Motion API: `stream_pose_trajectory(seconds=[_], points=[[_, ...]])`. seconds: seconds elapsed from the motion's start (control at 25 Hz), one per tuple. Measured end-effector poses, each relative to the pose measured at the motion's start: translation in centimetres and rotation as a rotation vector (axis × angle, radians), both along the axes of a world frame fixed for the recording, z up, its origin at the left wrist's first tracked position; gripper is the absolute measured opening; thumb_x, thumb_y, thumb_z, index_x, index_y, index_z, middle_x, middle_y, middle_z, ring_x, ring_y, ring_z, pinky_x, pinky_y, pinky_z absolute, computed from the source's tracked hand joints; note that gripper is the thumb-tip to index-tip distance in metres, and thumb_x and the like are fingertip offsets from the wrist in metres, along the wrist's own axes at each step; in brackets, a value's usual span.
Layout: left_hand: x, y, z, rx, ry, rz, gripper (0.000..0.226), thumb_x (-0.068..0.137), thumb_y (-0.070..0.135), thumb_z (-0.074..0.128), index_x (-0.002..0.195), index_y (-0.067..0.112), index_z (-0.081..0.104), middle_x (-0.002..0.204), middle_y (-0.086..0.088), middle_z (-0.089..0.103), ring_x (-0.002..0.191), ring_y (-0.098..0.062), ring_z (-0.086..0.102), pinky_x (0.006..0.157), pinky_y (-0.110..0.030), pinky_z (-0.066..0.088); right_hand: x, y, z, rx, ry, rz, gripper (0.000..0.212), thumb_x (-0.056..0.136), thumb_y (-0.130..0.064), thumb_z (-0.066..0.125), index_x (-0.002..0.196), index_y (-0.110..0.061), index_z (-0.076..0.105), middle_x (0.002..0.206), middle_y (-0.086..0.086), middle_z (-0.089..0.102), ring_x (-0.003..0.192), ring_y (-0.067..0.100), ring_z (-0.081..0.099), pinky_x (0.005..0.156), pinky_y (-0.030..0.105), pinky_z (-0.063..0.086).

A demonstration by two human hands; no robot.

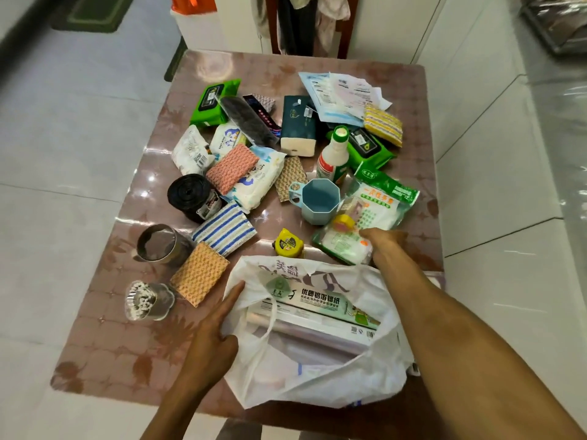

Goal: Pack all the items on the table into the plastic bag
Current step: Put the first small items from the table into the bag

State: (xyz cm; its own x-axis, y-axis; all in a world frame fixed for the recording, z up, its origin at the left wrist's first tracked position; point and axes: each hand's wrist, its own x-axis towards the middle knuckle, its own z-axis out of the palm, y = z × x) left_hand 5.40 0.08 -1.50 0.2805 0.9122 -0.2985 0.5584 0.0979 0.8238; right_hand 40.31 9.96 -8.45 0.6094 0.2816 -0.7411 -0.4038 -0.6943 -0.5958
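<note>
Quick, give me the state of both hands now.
Left hand: open, flat against the plastic bag.
Right hand: on the glove packet; grip cannot be told.

Two bare forearms and hands (pixel 209 328), no sleeves, no jewellery

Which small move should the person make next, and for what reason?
Probably close the right hand on the green-and-white packet it touches and lift it into the plastic bag. The left hand rests on the bag's open rim, and that packet lies just beyond it.

Glossy pale tiled floor (pixel 73 128), white cabinets (pixel 476 100), perhaps a chair (pixel 305 23) behind the table (pixel 104 338)
</note>
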Motion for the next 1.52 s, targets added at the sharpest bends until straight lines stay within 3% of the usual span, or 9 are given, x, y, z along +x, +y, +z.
stream_pose_trajectory(seconds=[0.16,0.32,0.52,0.72,0.84,0.96,1.12,1.36,1.52], points=[[-1.2,0.2,0.1,0.01,-0.116,0.036,0.094,0.062,-0.024,0.048,0.142,0.025,0.045,0.15,0.004,0.042,0.137,-0.004,0.039,0.106,-0.013,0.034,-0.4,-0.3,3.5,0.164,-0.169,0.001,0.027,0.067,-0.005,0.074,0.088,-0.014,0.059,0.101,0.015,0.072,0.069,0.026,0.068,0.067,0.041,0.06],[-1.1,0.6,0.6,-0.103,-0.234,0.1,0.099,0.062,-0.038,0.044,0.139,0.024,0.047,0.147,0.007,0.044,0.135,-0.008,0.042,0.11,-0.039,0.04,-0.2,-4.4,8.6,0.357,-0.544,0.029,0.039,0.071,-0.021,0.074,0.108,-0.016,0.064,0.103,0.002,0.072,0.082,0.018,0.07,0.066,0.029,0.057],[-1.0,0.6,1.6,-0.193,-0.301,0.161,0.094,0.069,-0.035,0.042,0.144,0.023,0.042,0.152,-0.002,0.039,0.134,-0.031,0.043,0.102,-0.051,0.045,-1.5,-9.1,14.2,0.863,-0.344,-0.01,0.022,0.078,-0.014,0.08,0.097,-0.02,0.073,0.093,-0.007,0.077,0.085,0.013,0.073,0.067,0.027,0.059],[-2.3,0.3,1.3,-0.233,-0.352,0.226,0.095,0.069,-0.033,0.043,0.142,0.028,0.047,0.149,0.007,0.041,0.129,-0.032,0.047,0.076,-0.028,0.055,-2.9,-11.1,14.6,0.521,-0.063,0.822,0.028,0.07,-0.012,0.082,0.096,-0.018,0.071,0.093,0.001,0.077,0.082,0.016,0.072,0.064,0.023,0.057],[-3.0,0.2,1.1,-0.27,-0.376,0.269,0.095,0.068,-0.025,0.048,0.137,0.04,0.05,0.149,0.005,0.044,0.123,-0.029,0.053,0.085,-0.05,0.055,-4.5,-10.4,11.9,0.013,-0.386,1.685,0.028,0.083,-0.013,0.072,0.11,-0.013,0.066,0.109,0.006,0.069,0.097,0.02,0.065,0.077,0.028,0.049],[-3.1,-0.1,0.8,-0.271,-0.301,0.221,0.1,0.072,-0.025,0.049,0.133,0.054,0.047,0.145,0.014,0.045,0.116,-0.017,0.057,0.081,-0.046,0.058,-8.2,-10.6,8.9,-0.324,-0.473,2.025,0.034,0.085,-0.015,0.06,0.119,-0.016,0.062,0.122,0.009,0.063,0.105,0.025,0.06,0.078,0.028,0.046],[-2.6,-0.7,0.6,-0.201,-0.205,0.241,0.096,0.074,-0.022,0.05,0.136,0.05,0.045,0.139,0.013,0.049,0.112,-0.008,0.058,0.077,-0.029,0.057,-10.2,-11.1,6.9,-0.12,-0.613,1.662,0.04,0.083,-0.018,0.059,0.123,-0.023,0.058,0.13,0.006,0.059,0.109,0.027,0.058,0.077,0.031,0.046],[-0.3,-0.9,0.5,0.006,0.048,0.304,0.076,0.076,-0.017,0.053,0.143,0.02,0.048,0.144,-0.01,0.051,0.12,-0.031,0.054,0.098,-0.048,0.049,-11.0,-11.7,8.0,0.014,-0.845,1.646,0.018,0.083,-0.023,0.06,0.098,-0.021,0.069,0.106,0.003,0.069,0.094,0.024,0.064,0.07,0.032,0.05],[0.5,-0.9,0.7,0.152,0.108,0.242,0.07,0.078,-0.007,0.066,0.138,0.023,0.051,0.14,-0.003,0.052,0.119,-0.014,0.046,0.099,-0.037,0.043,-7.0,-6.1,9.1,0.317,-0.918,0.972,0.003,0.083,-0.025,0.065,0.085,-0.024,0.067,0.081,-0.006,0.067,0.071,0.016,0.063,0.055,0.025,0.045]])
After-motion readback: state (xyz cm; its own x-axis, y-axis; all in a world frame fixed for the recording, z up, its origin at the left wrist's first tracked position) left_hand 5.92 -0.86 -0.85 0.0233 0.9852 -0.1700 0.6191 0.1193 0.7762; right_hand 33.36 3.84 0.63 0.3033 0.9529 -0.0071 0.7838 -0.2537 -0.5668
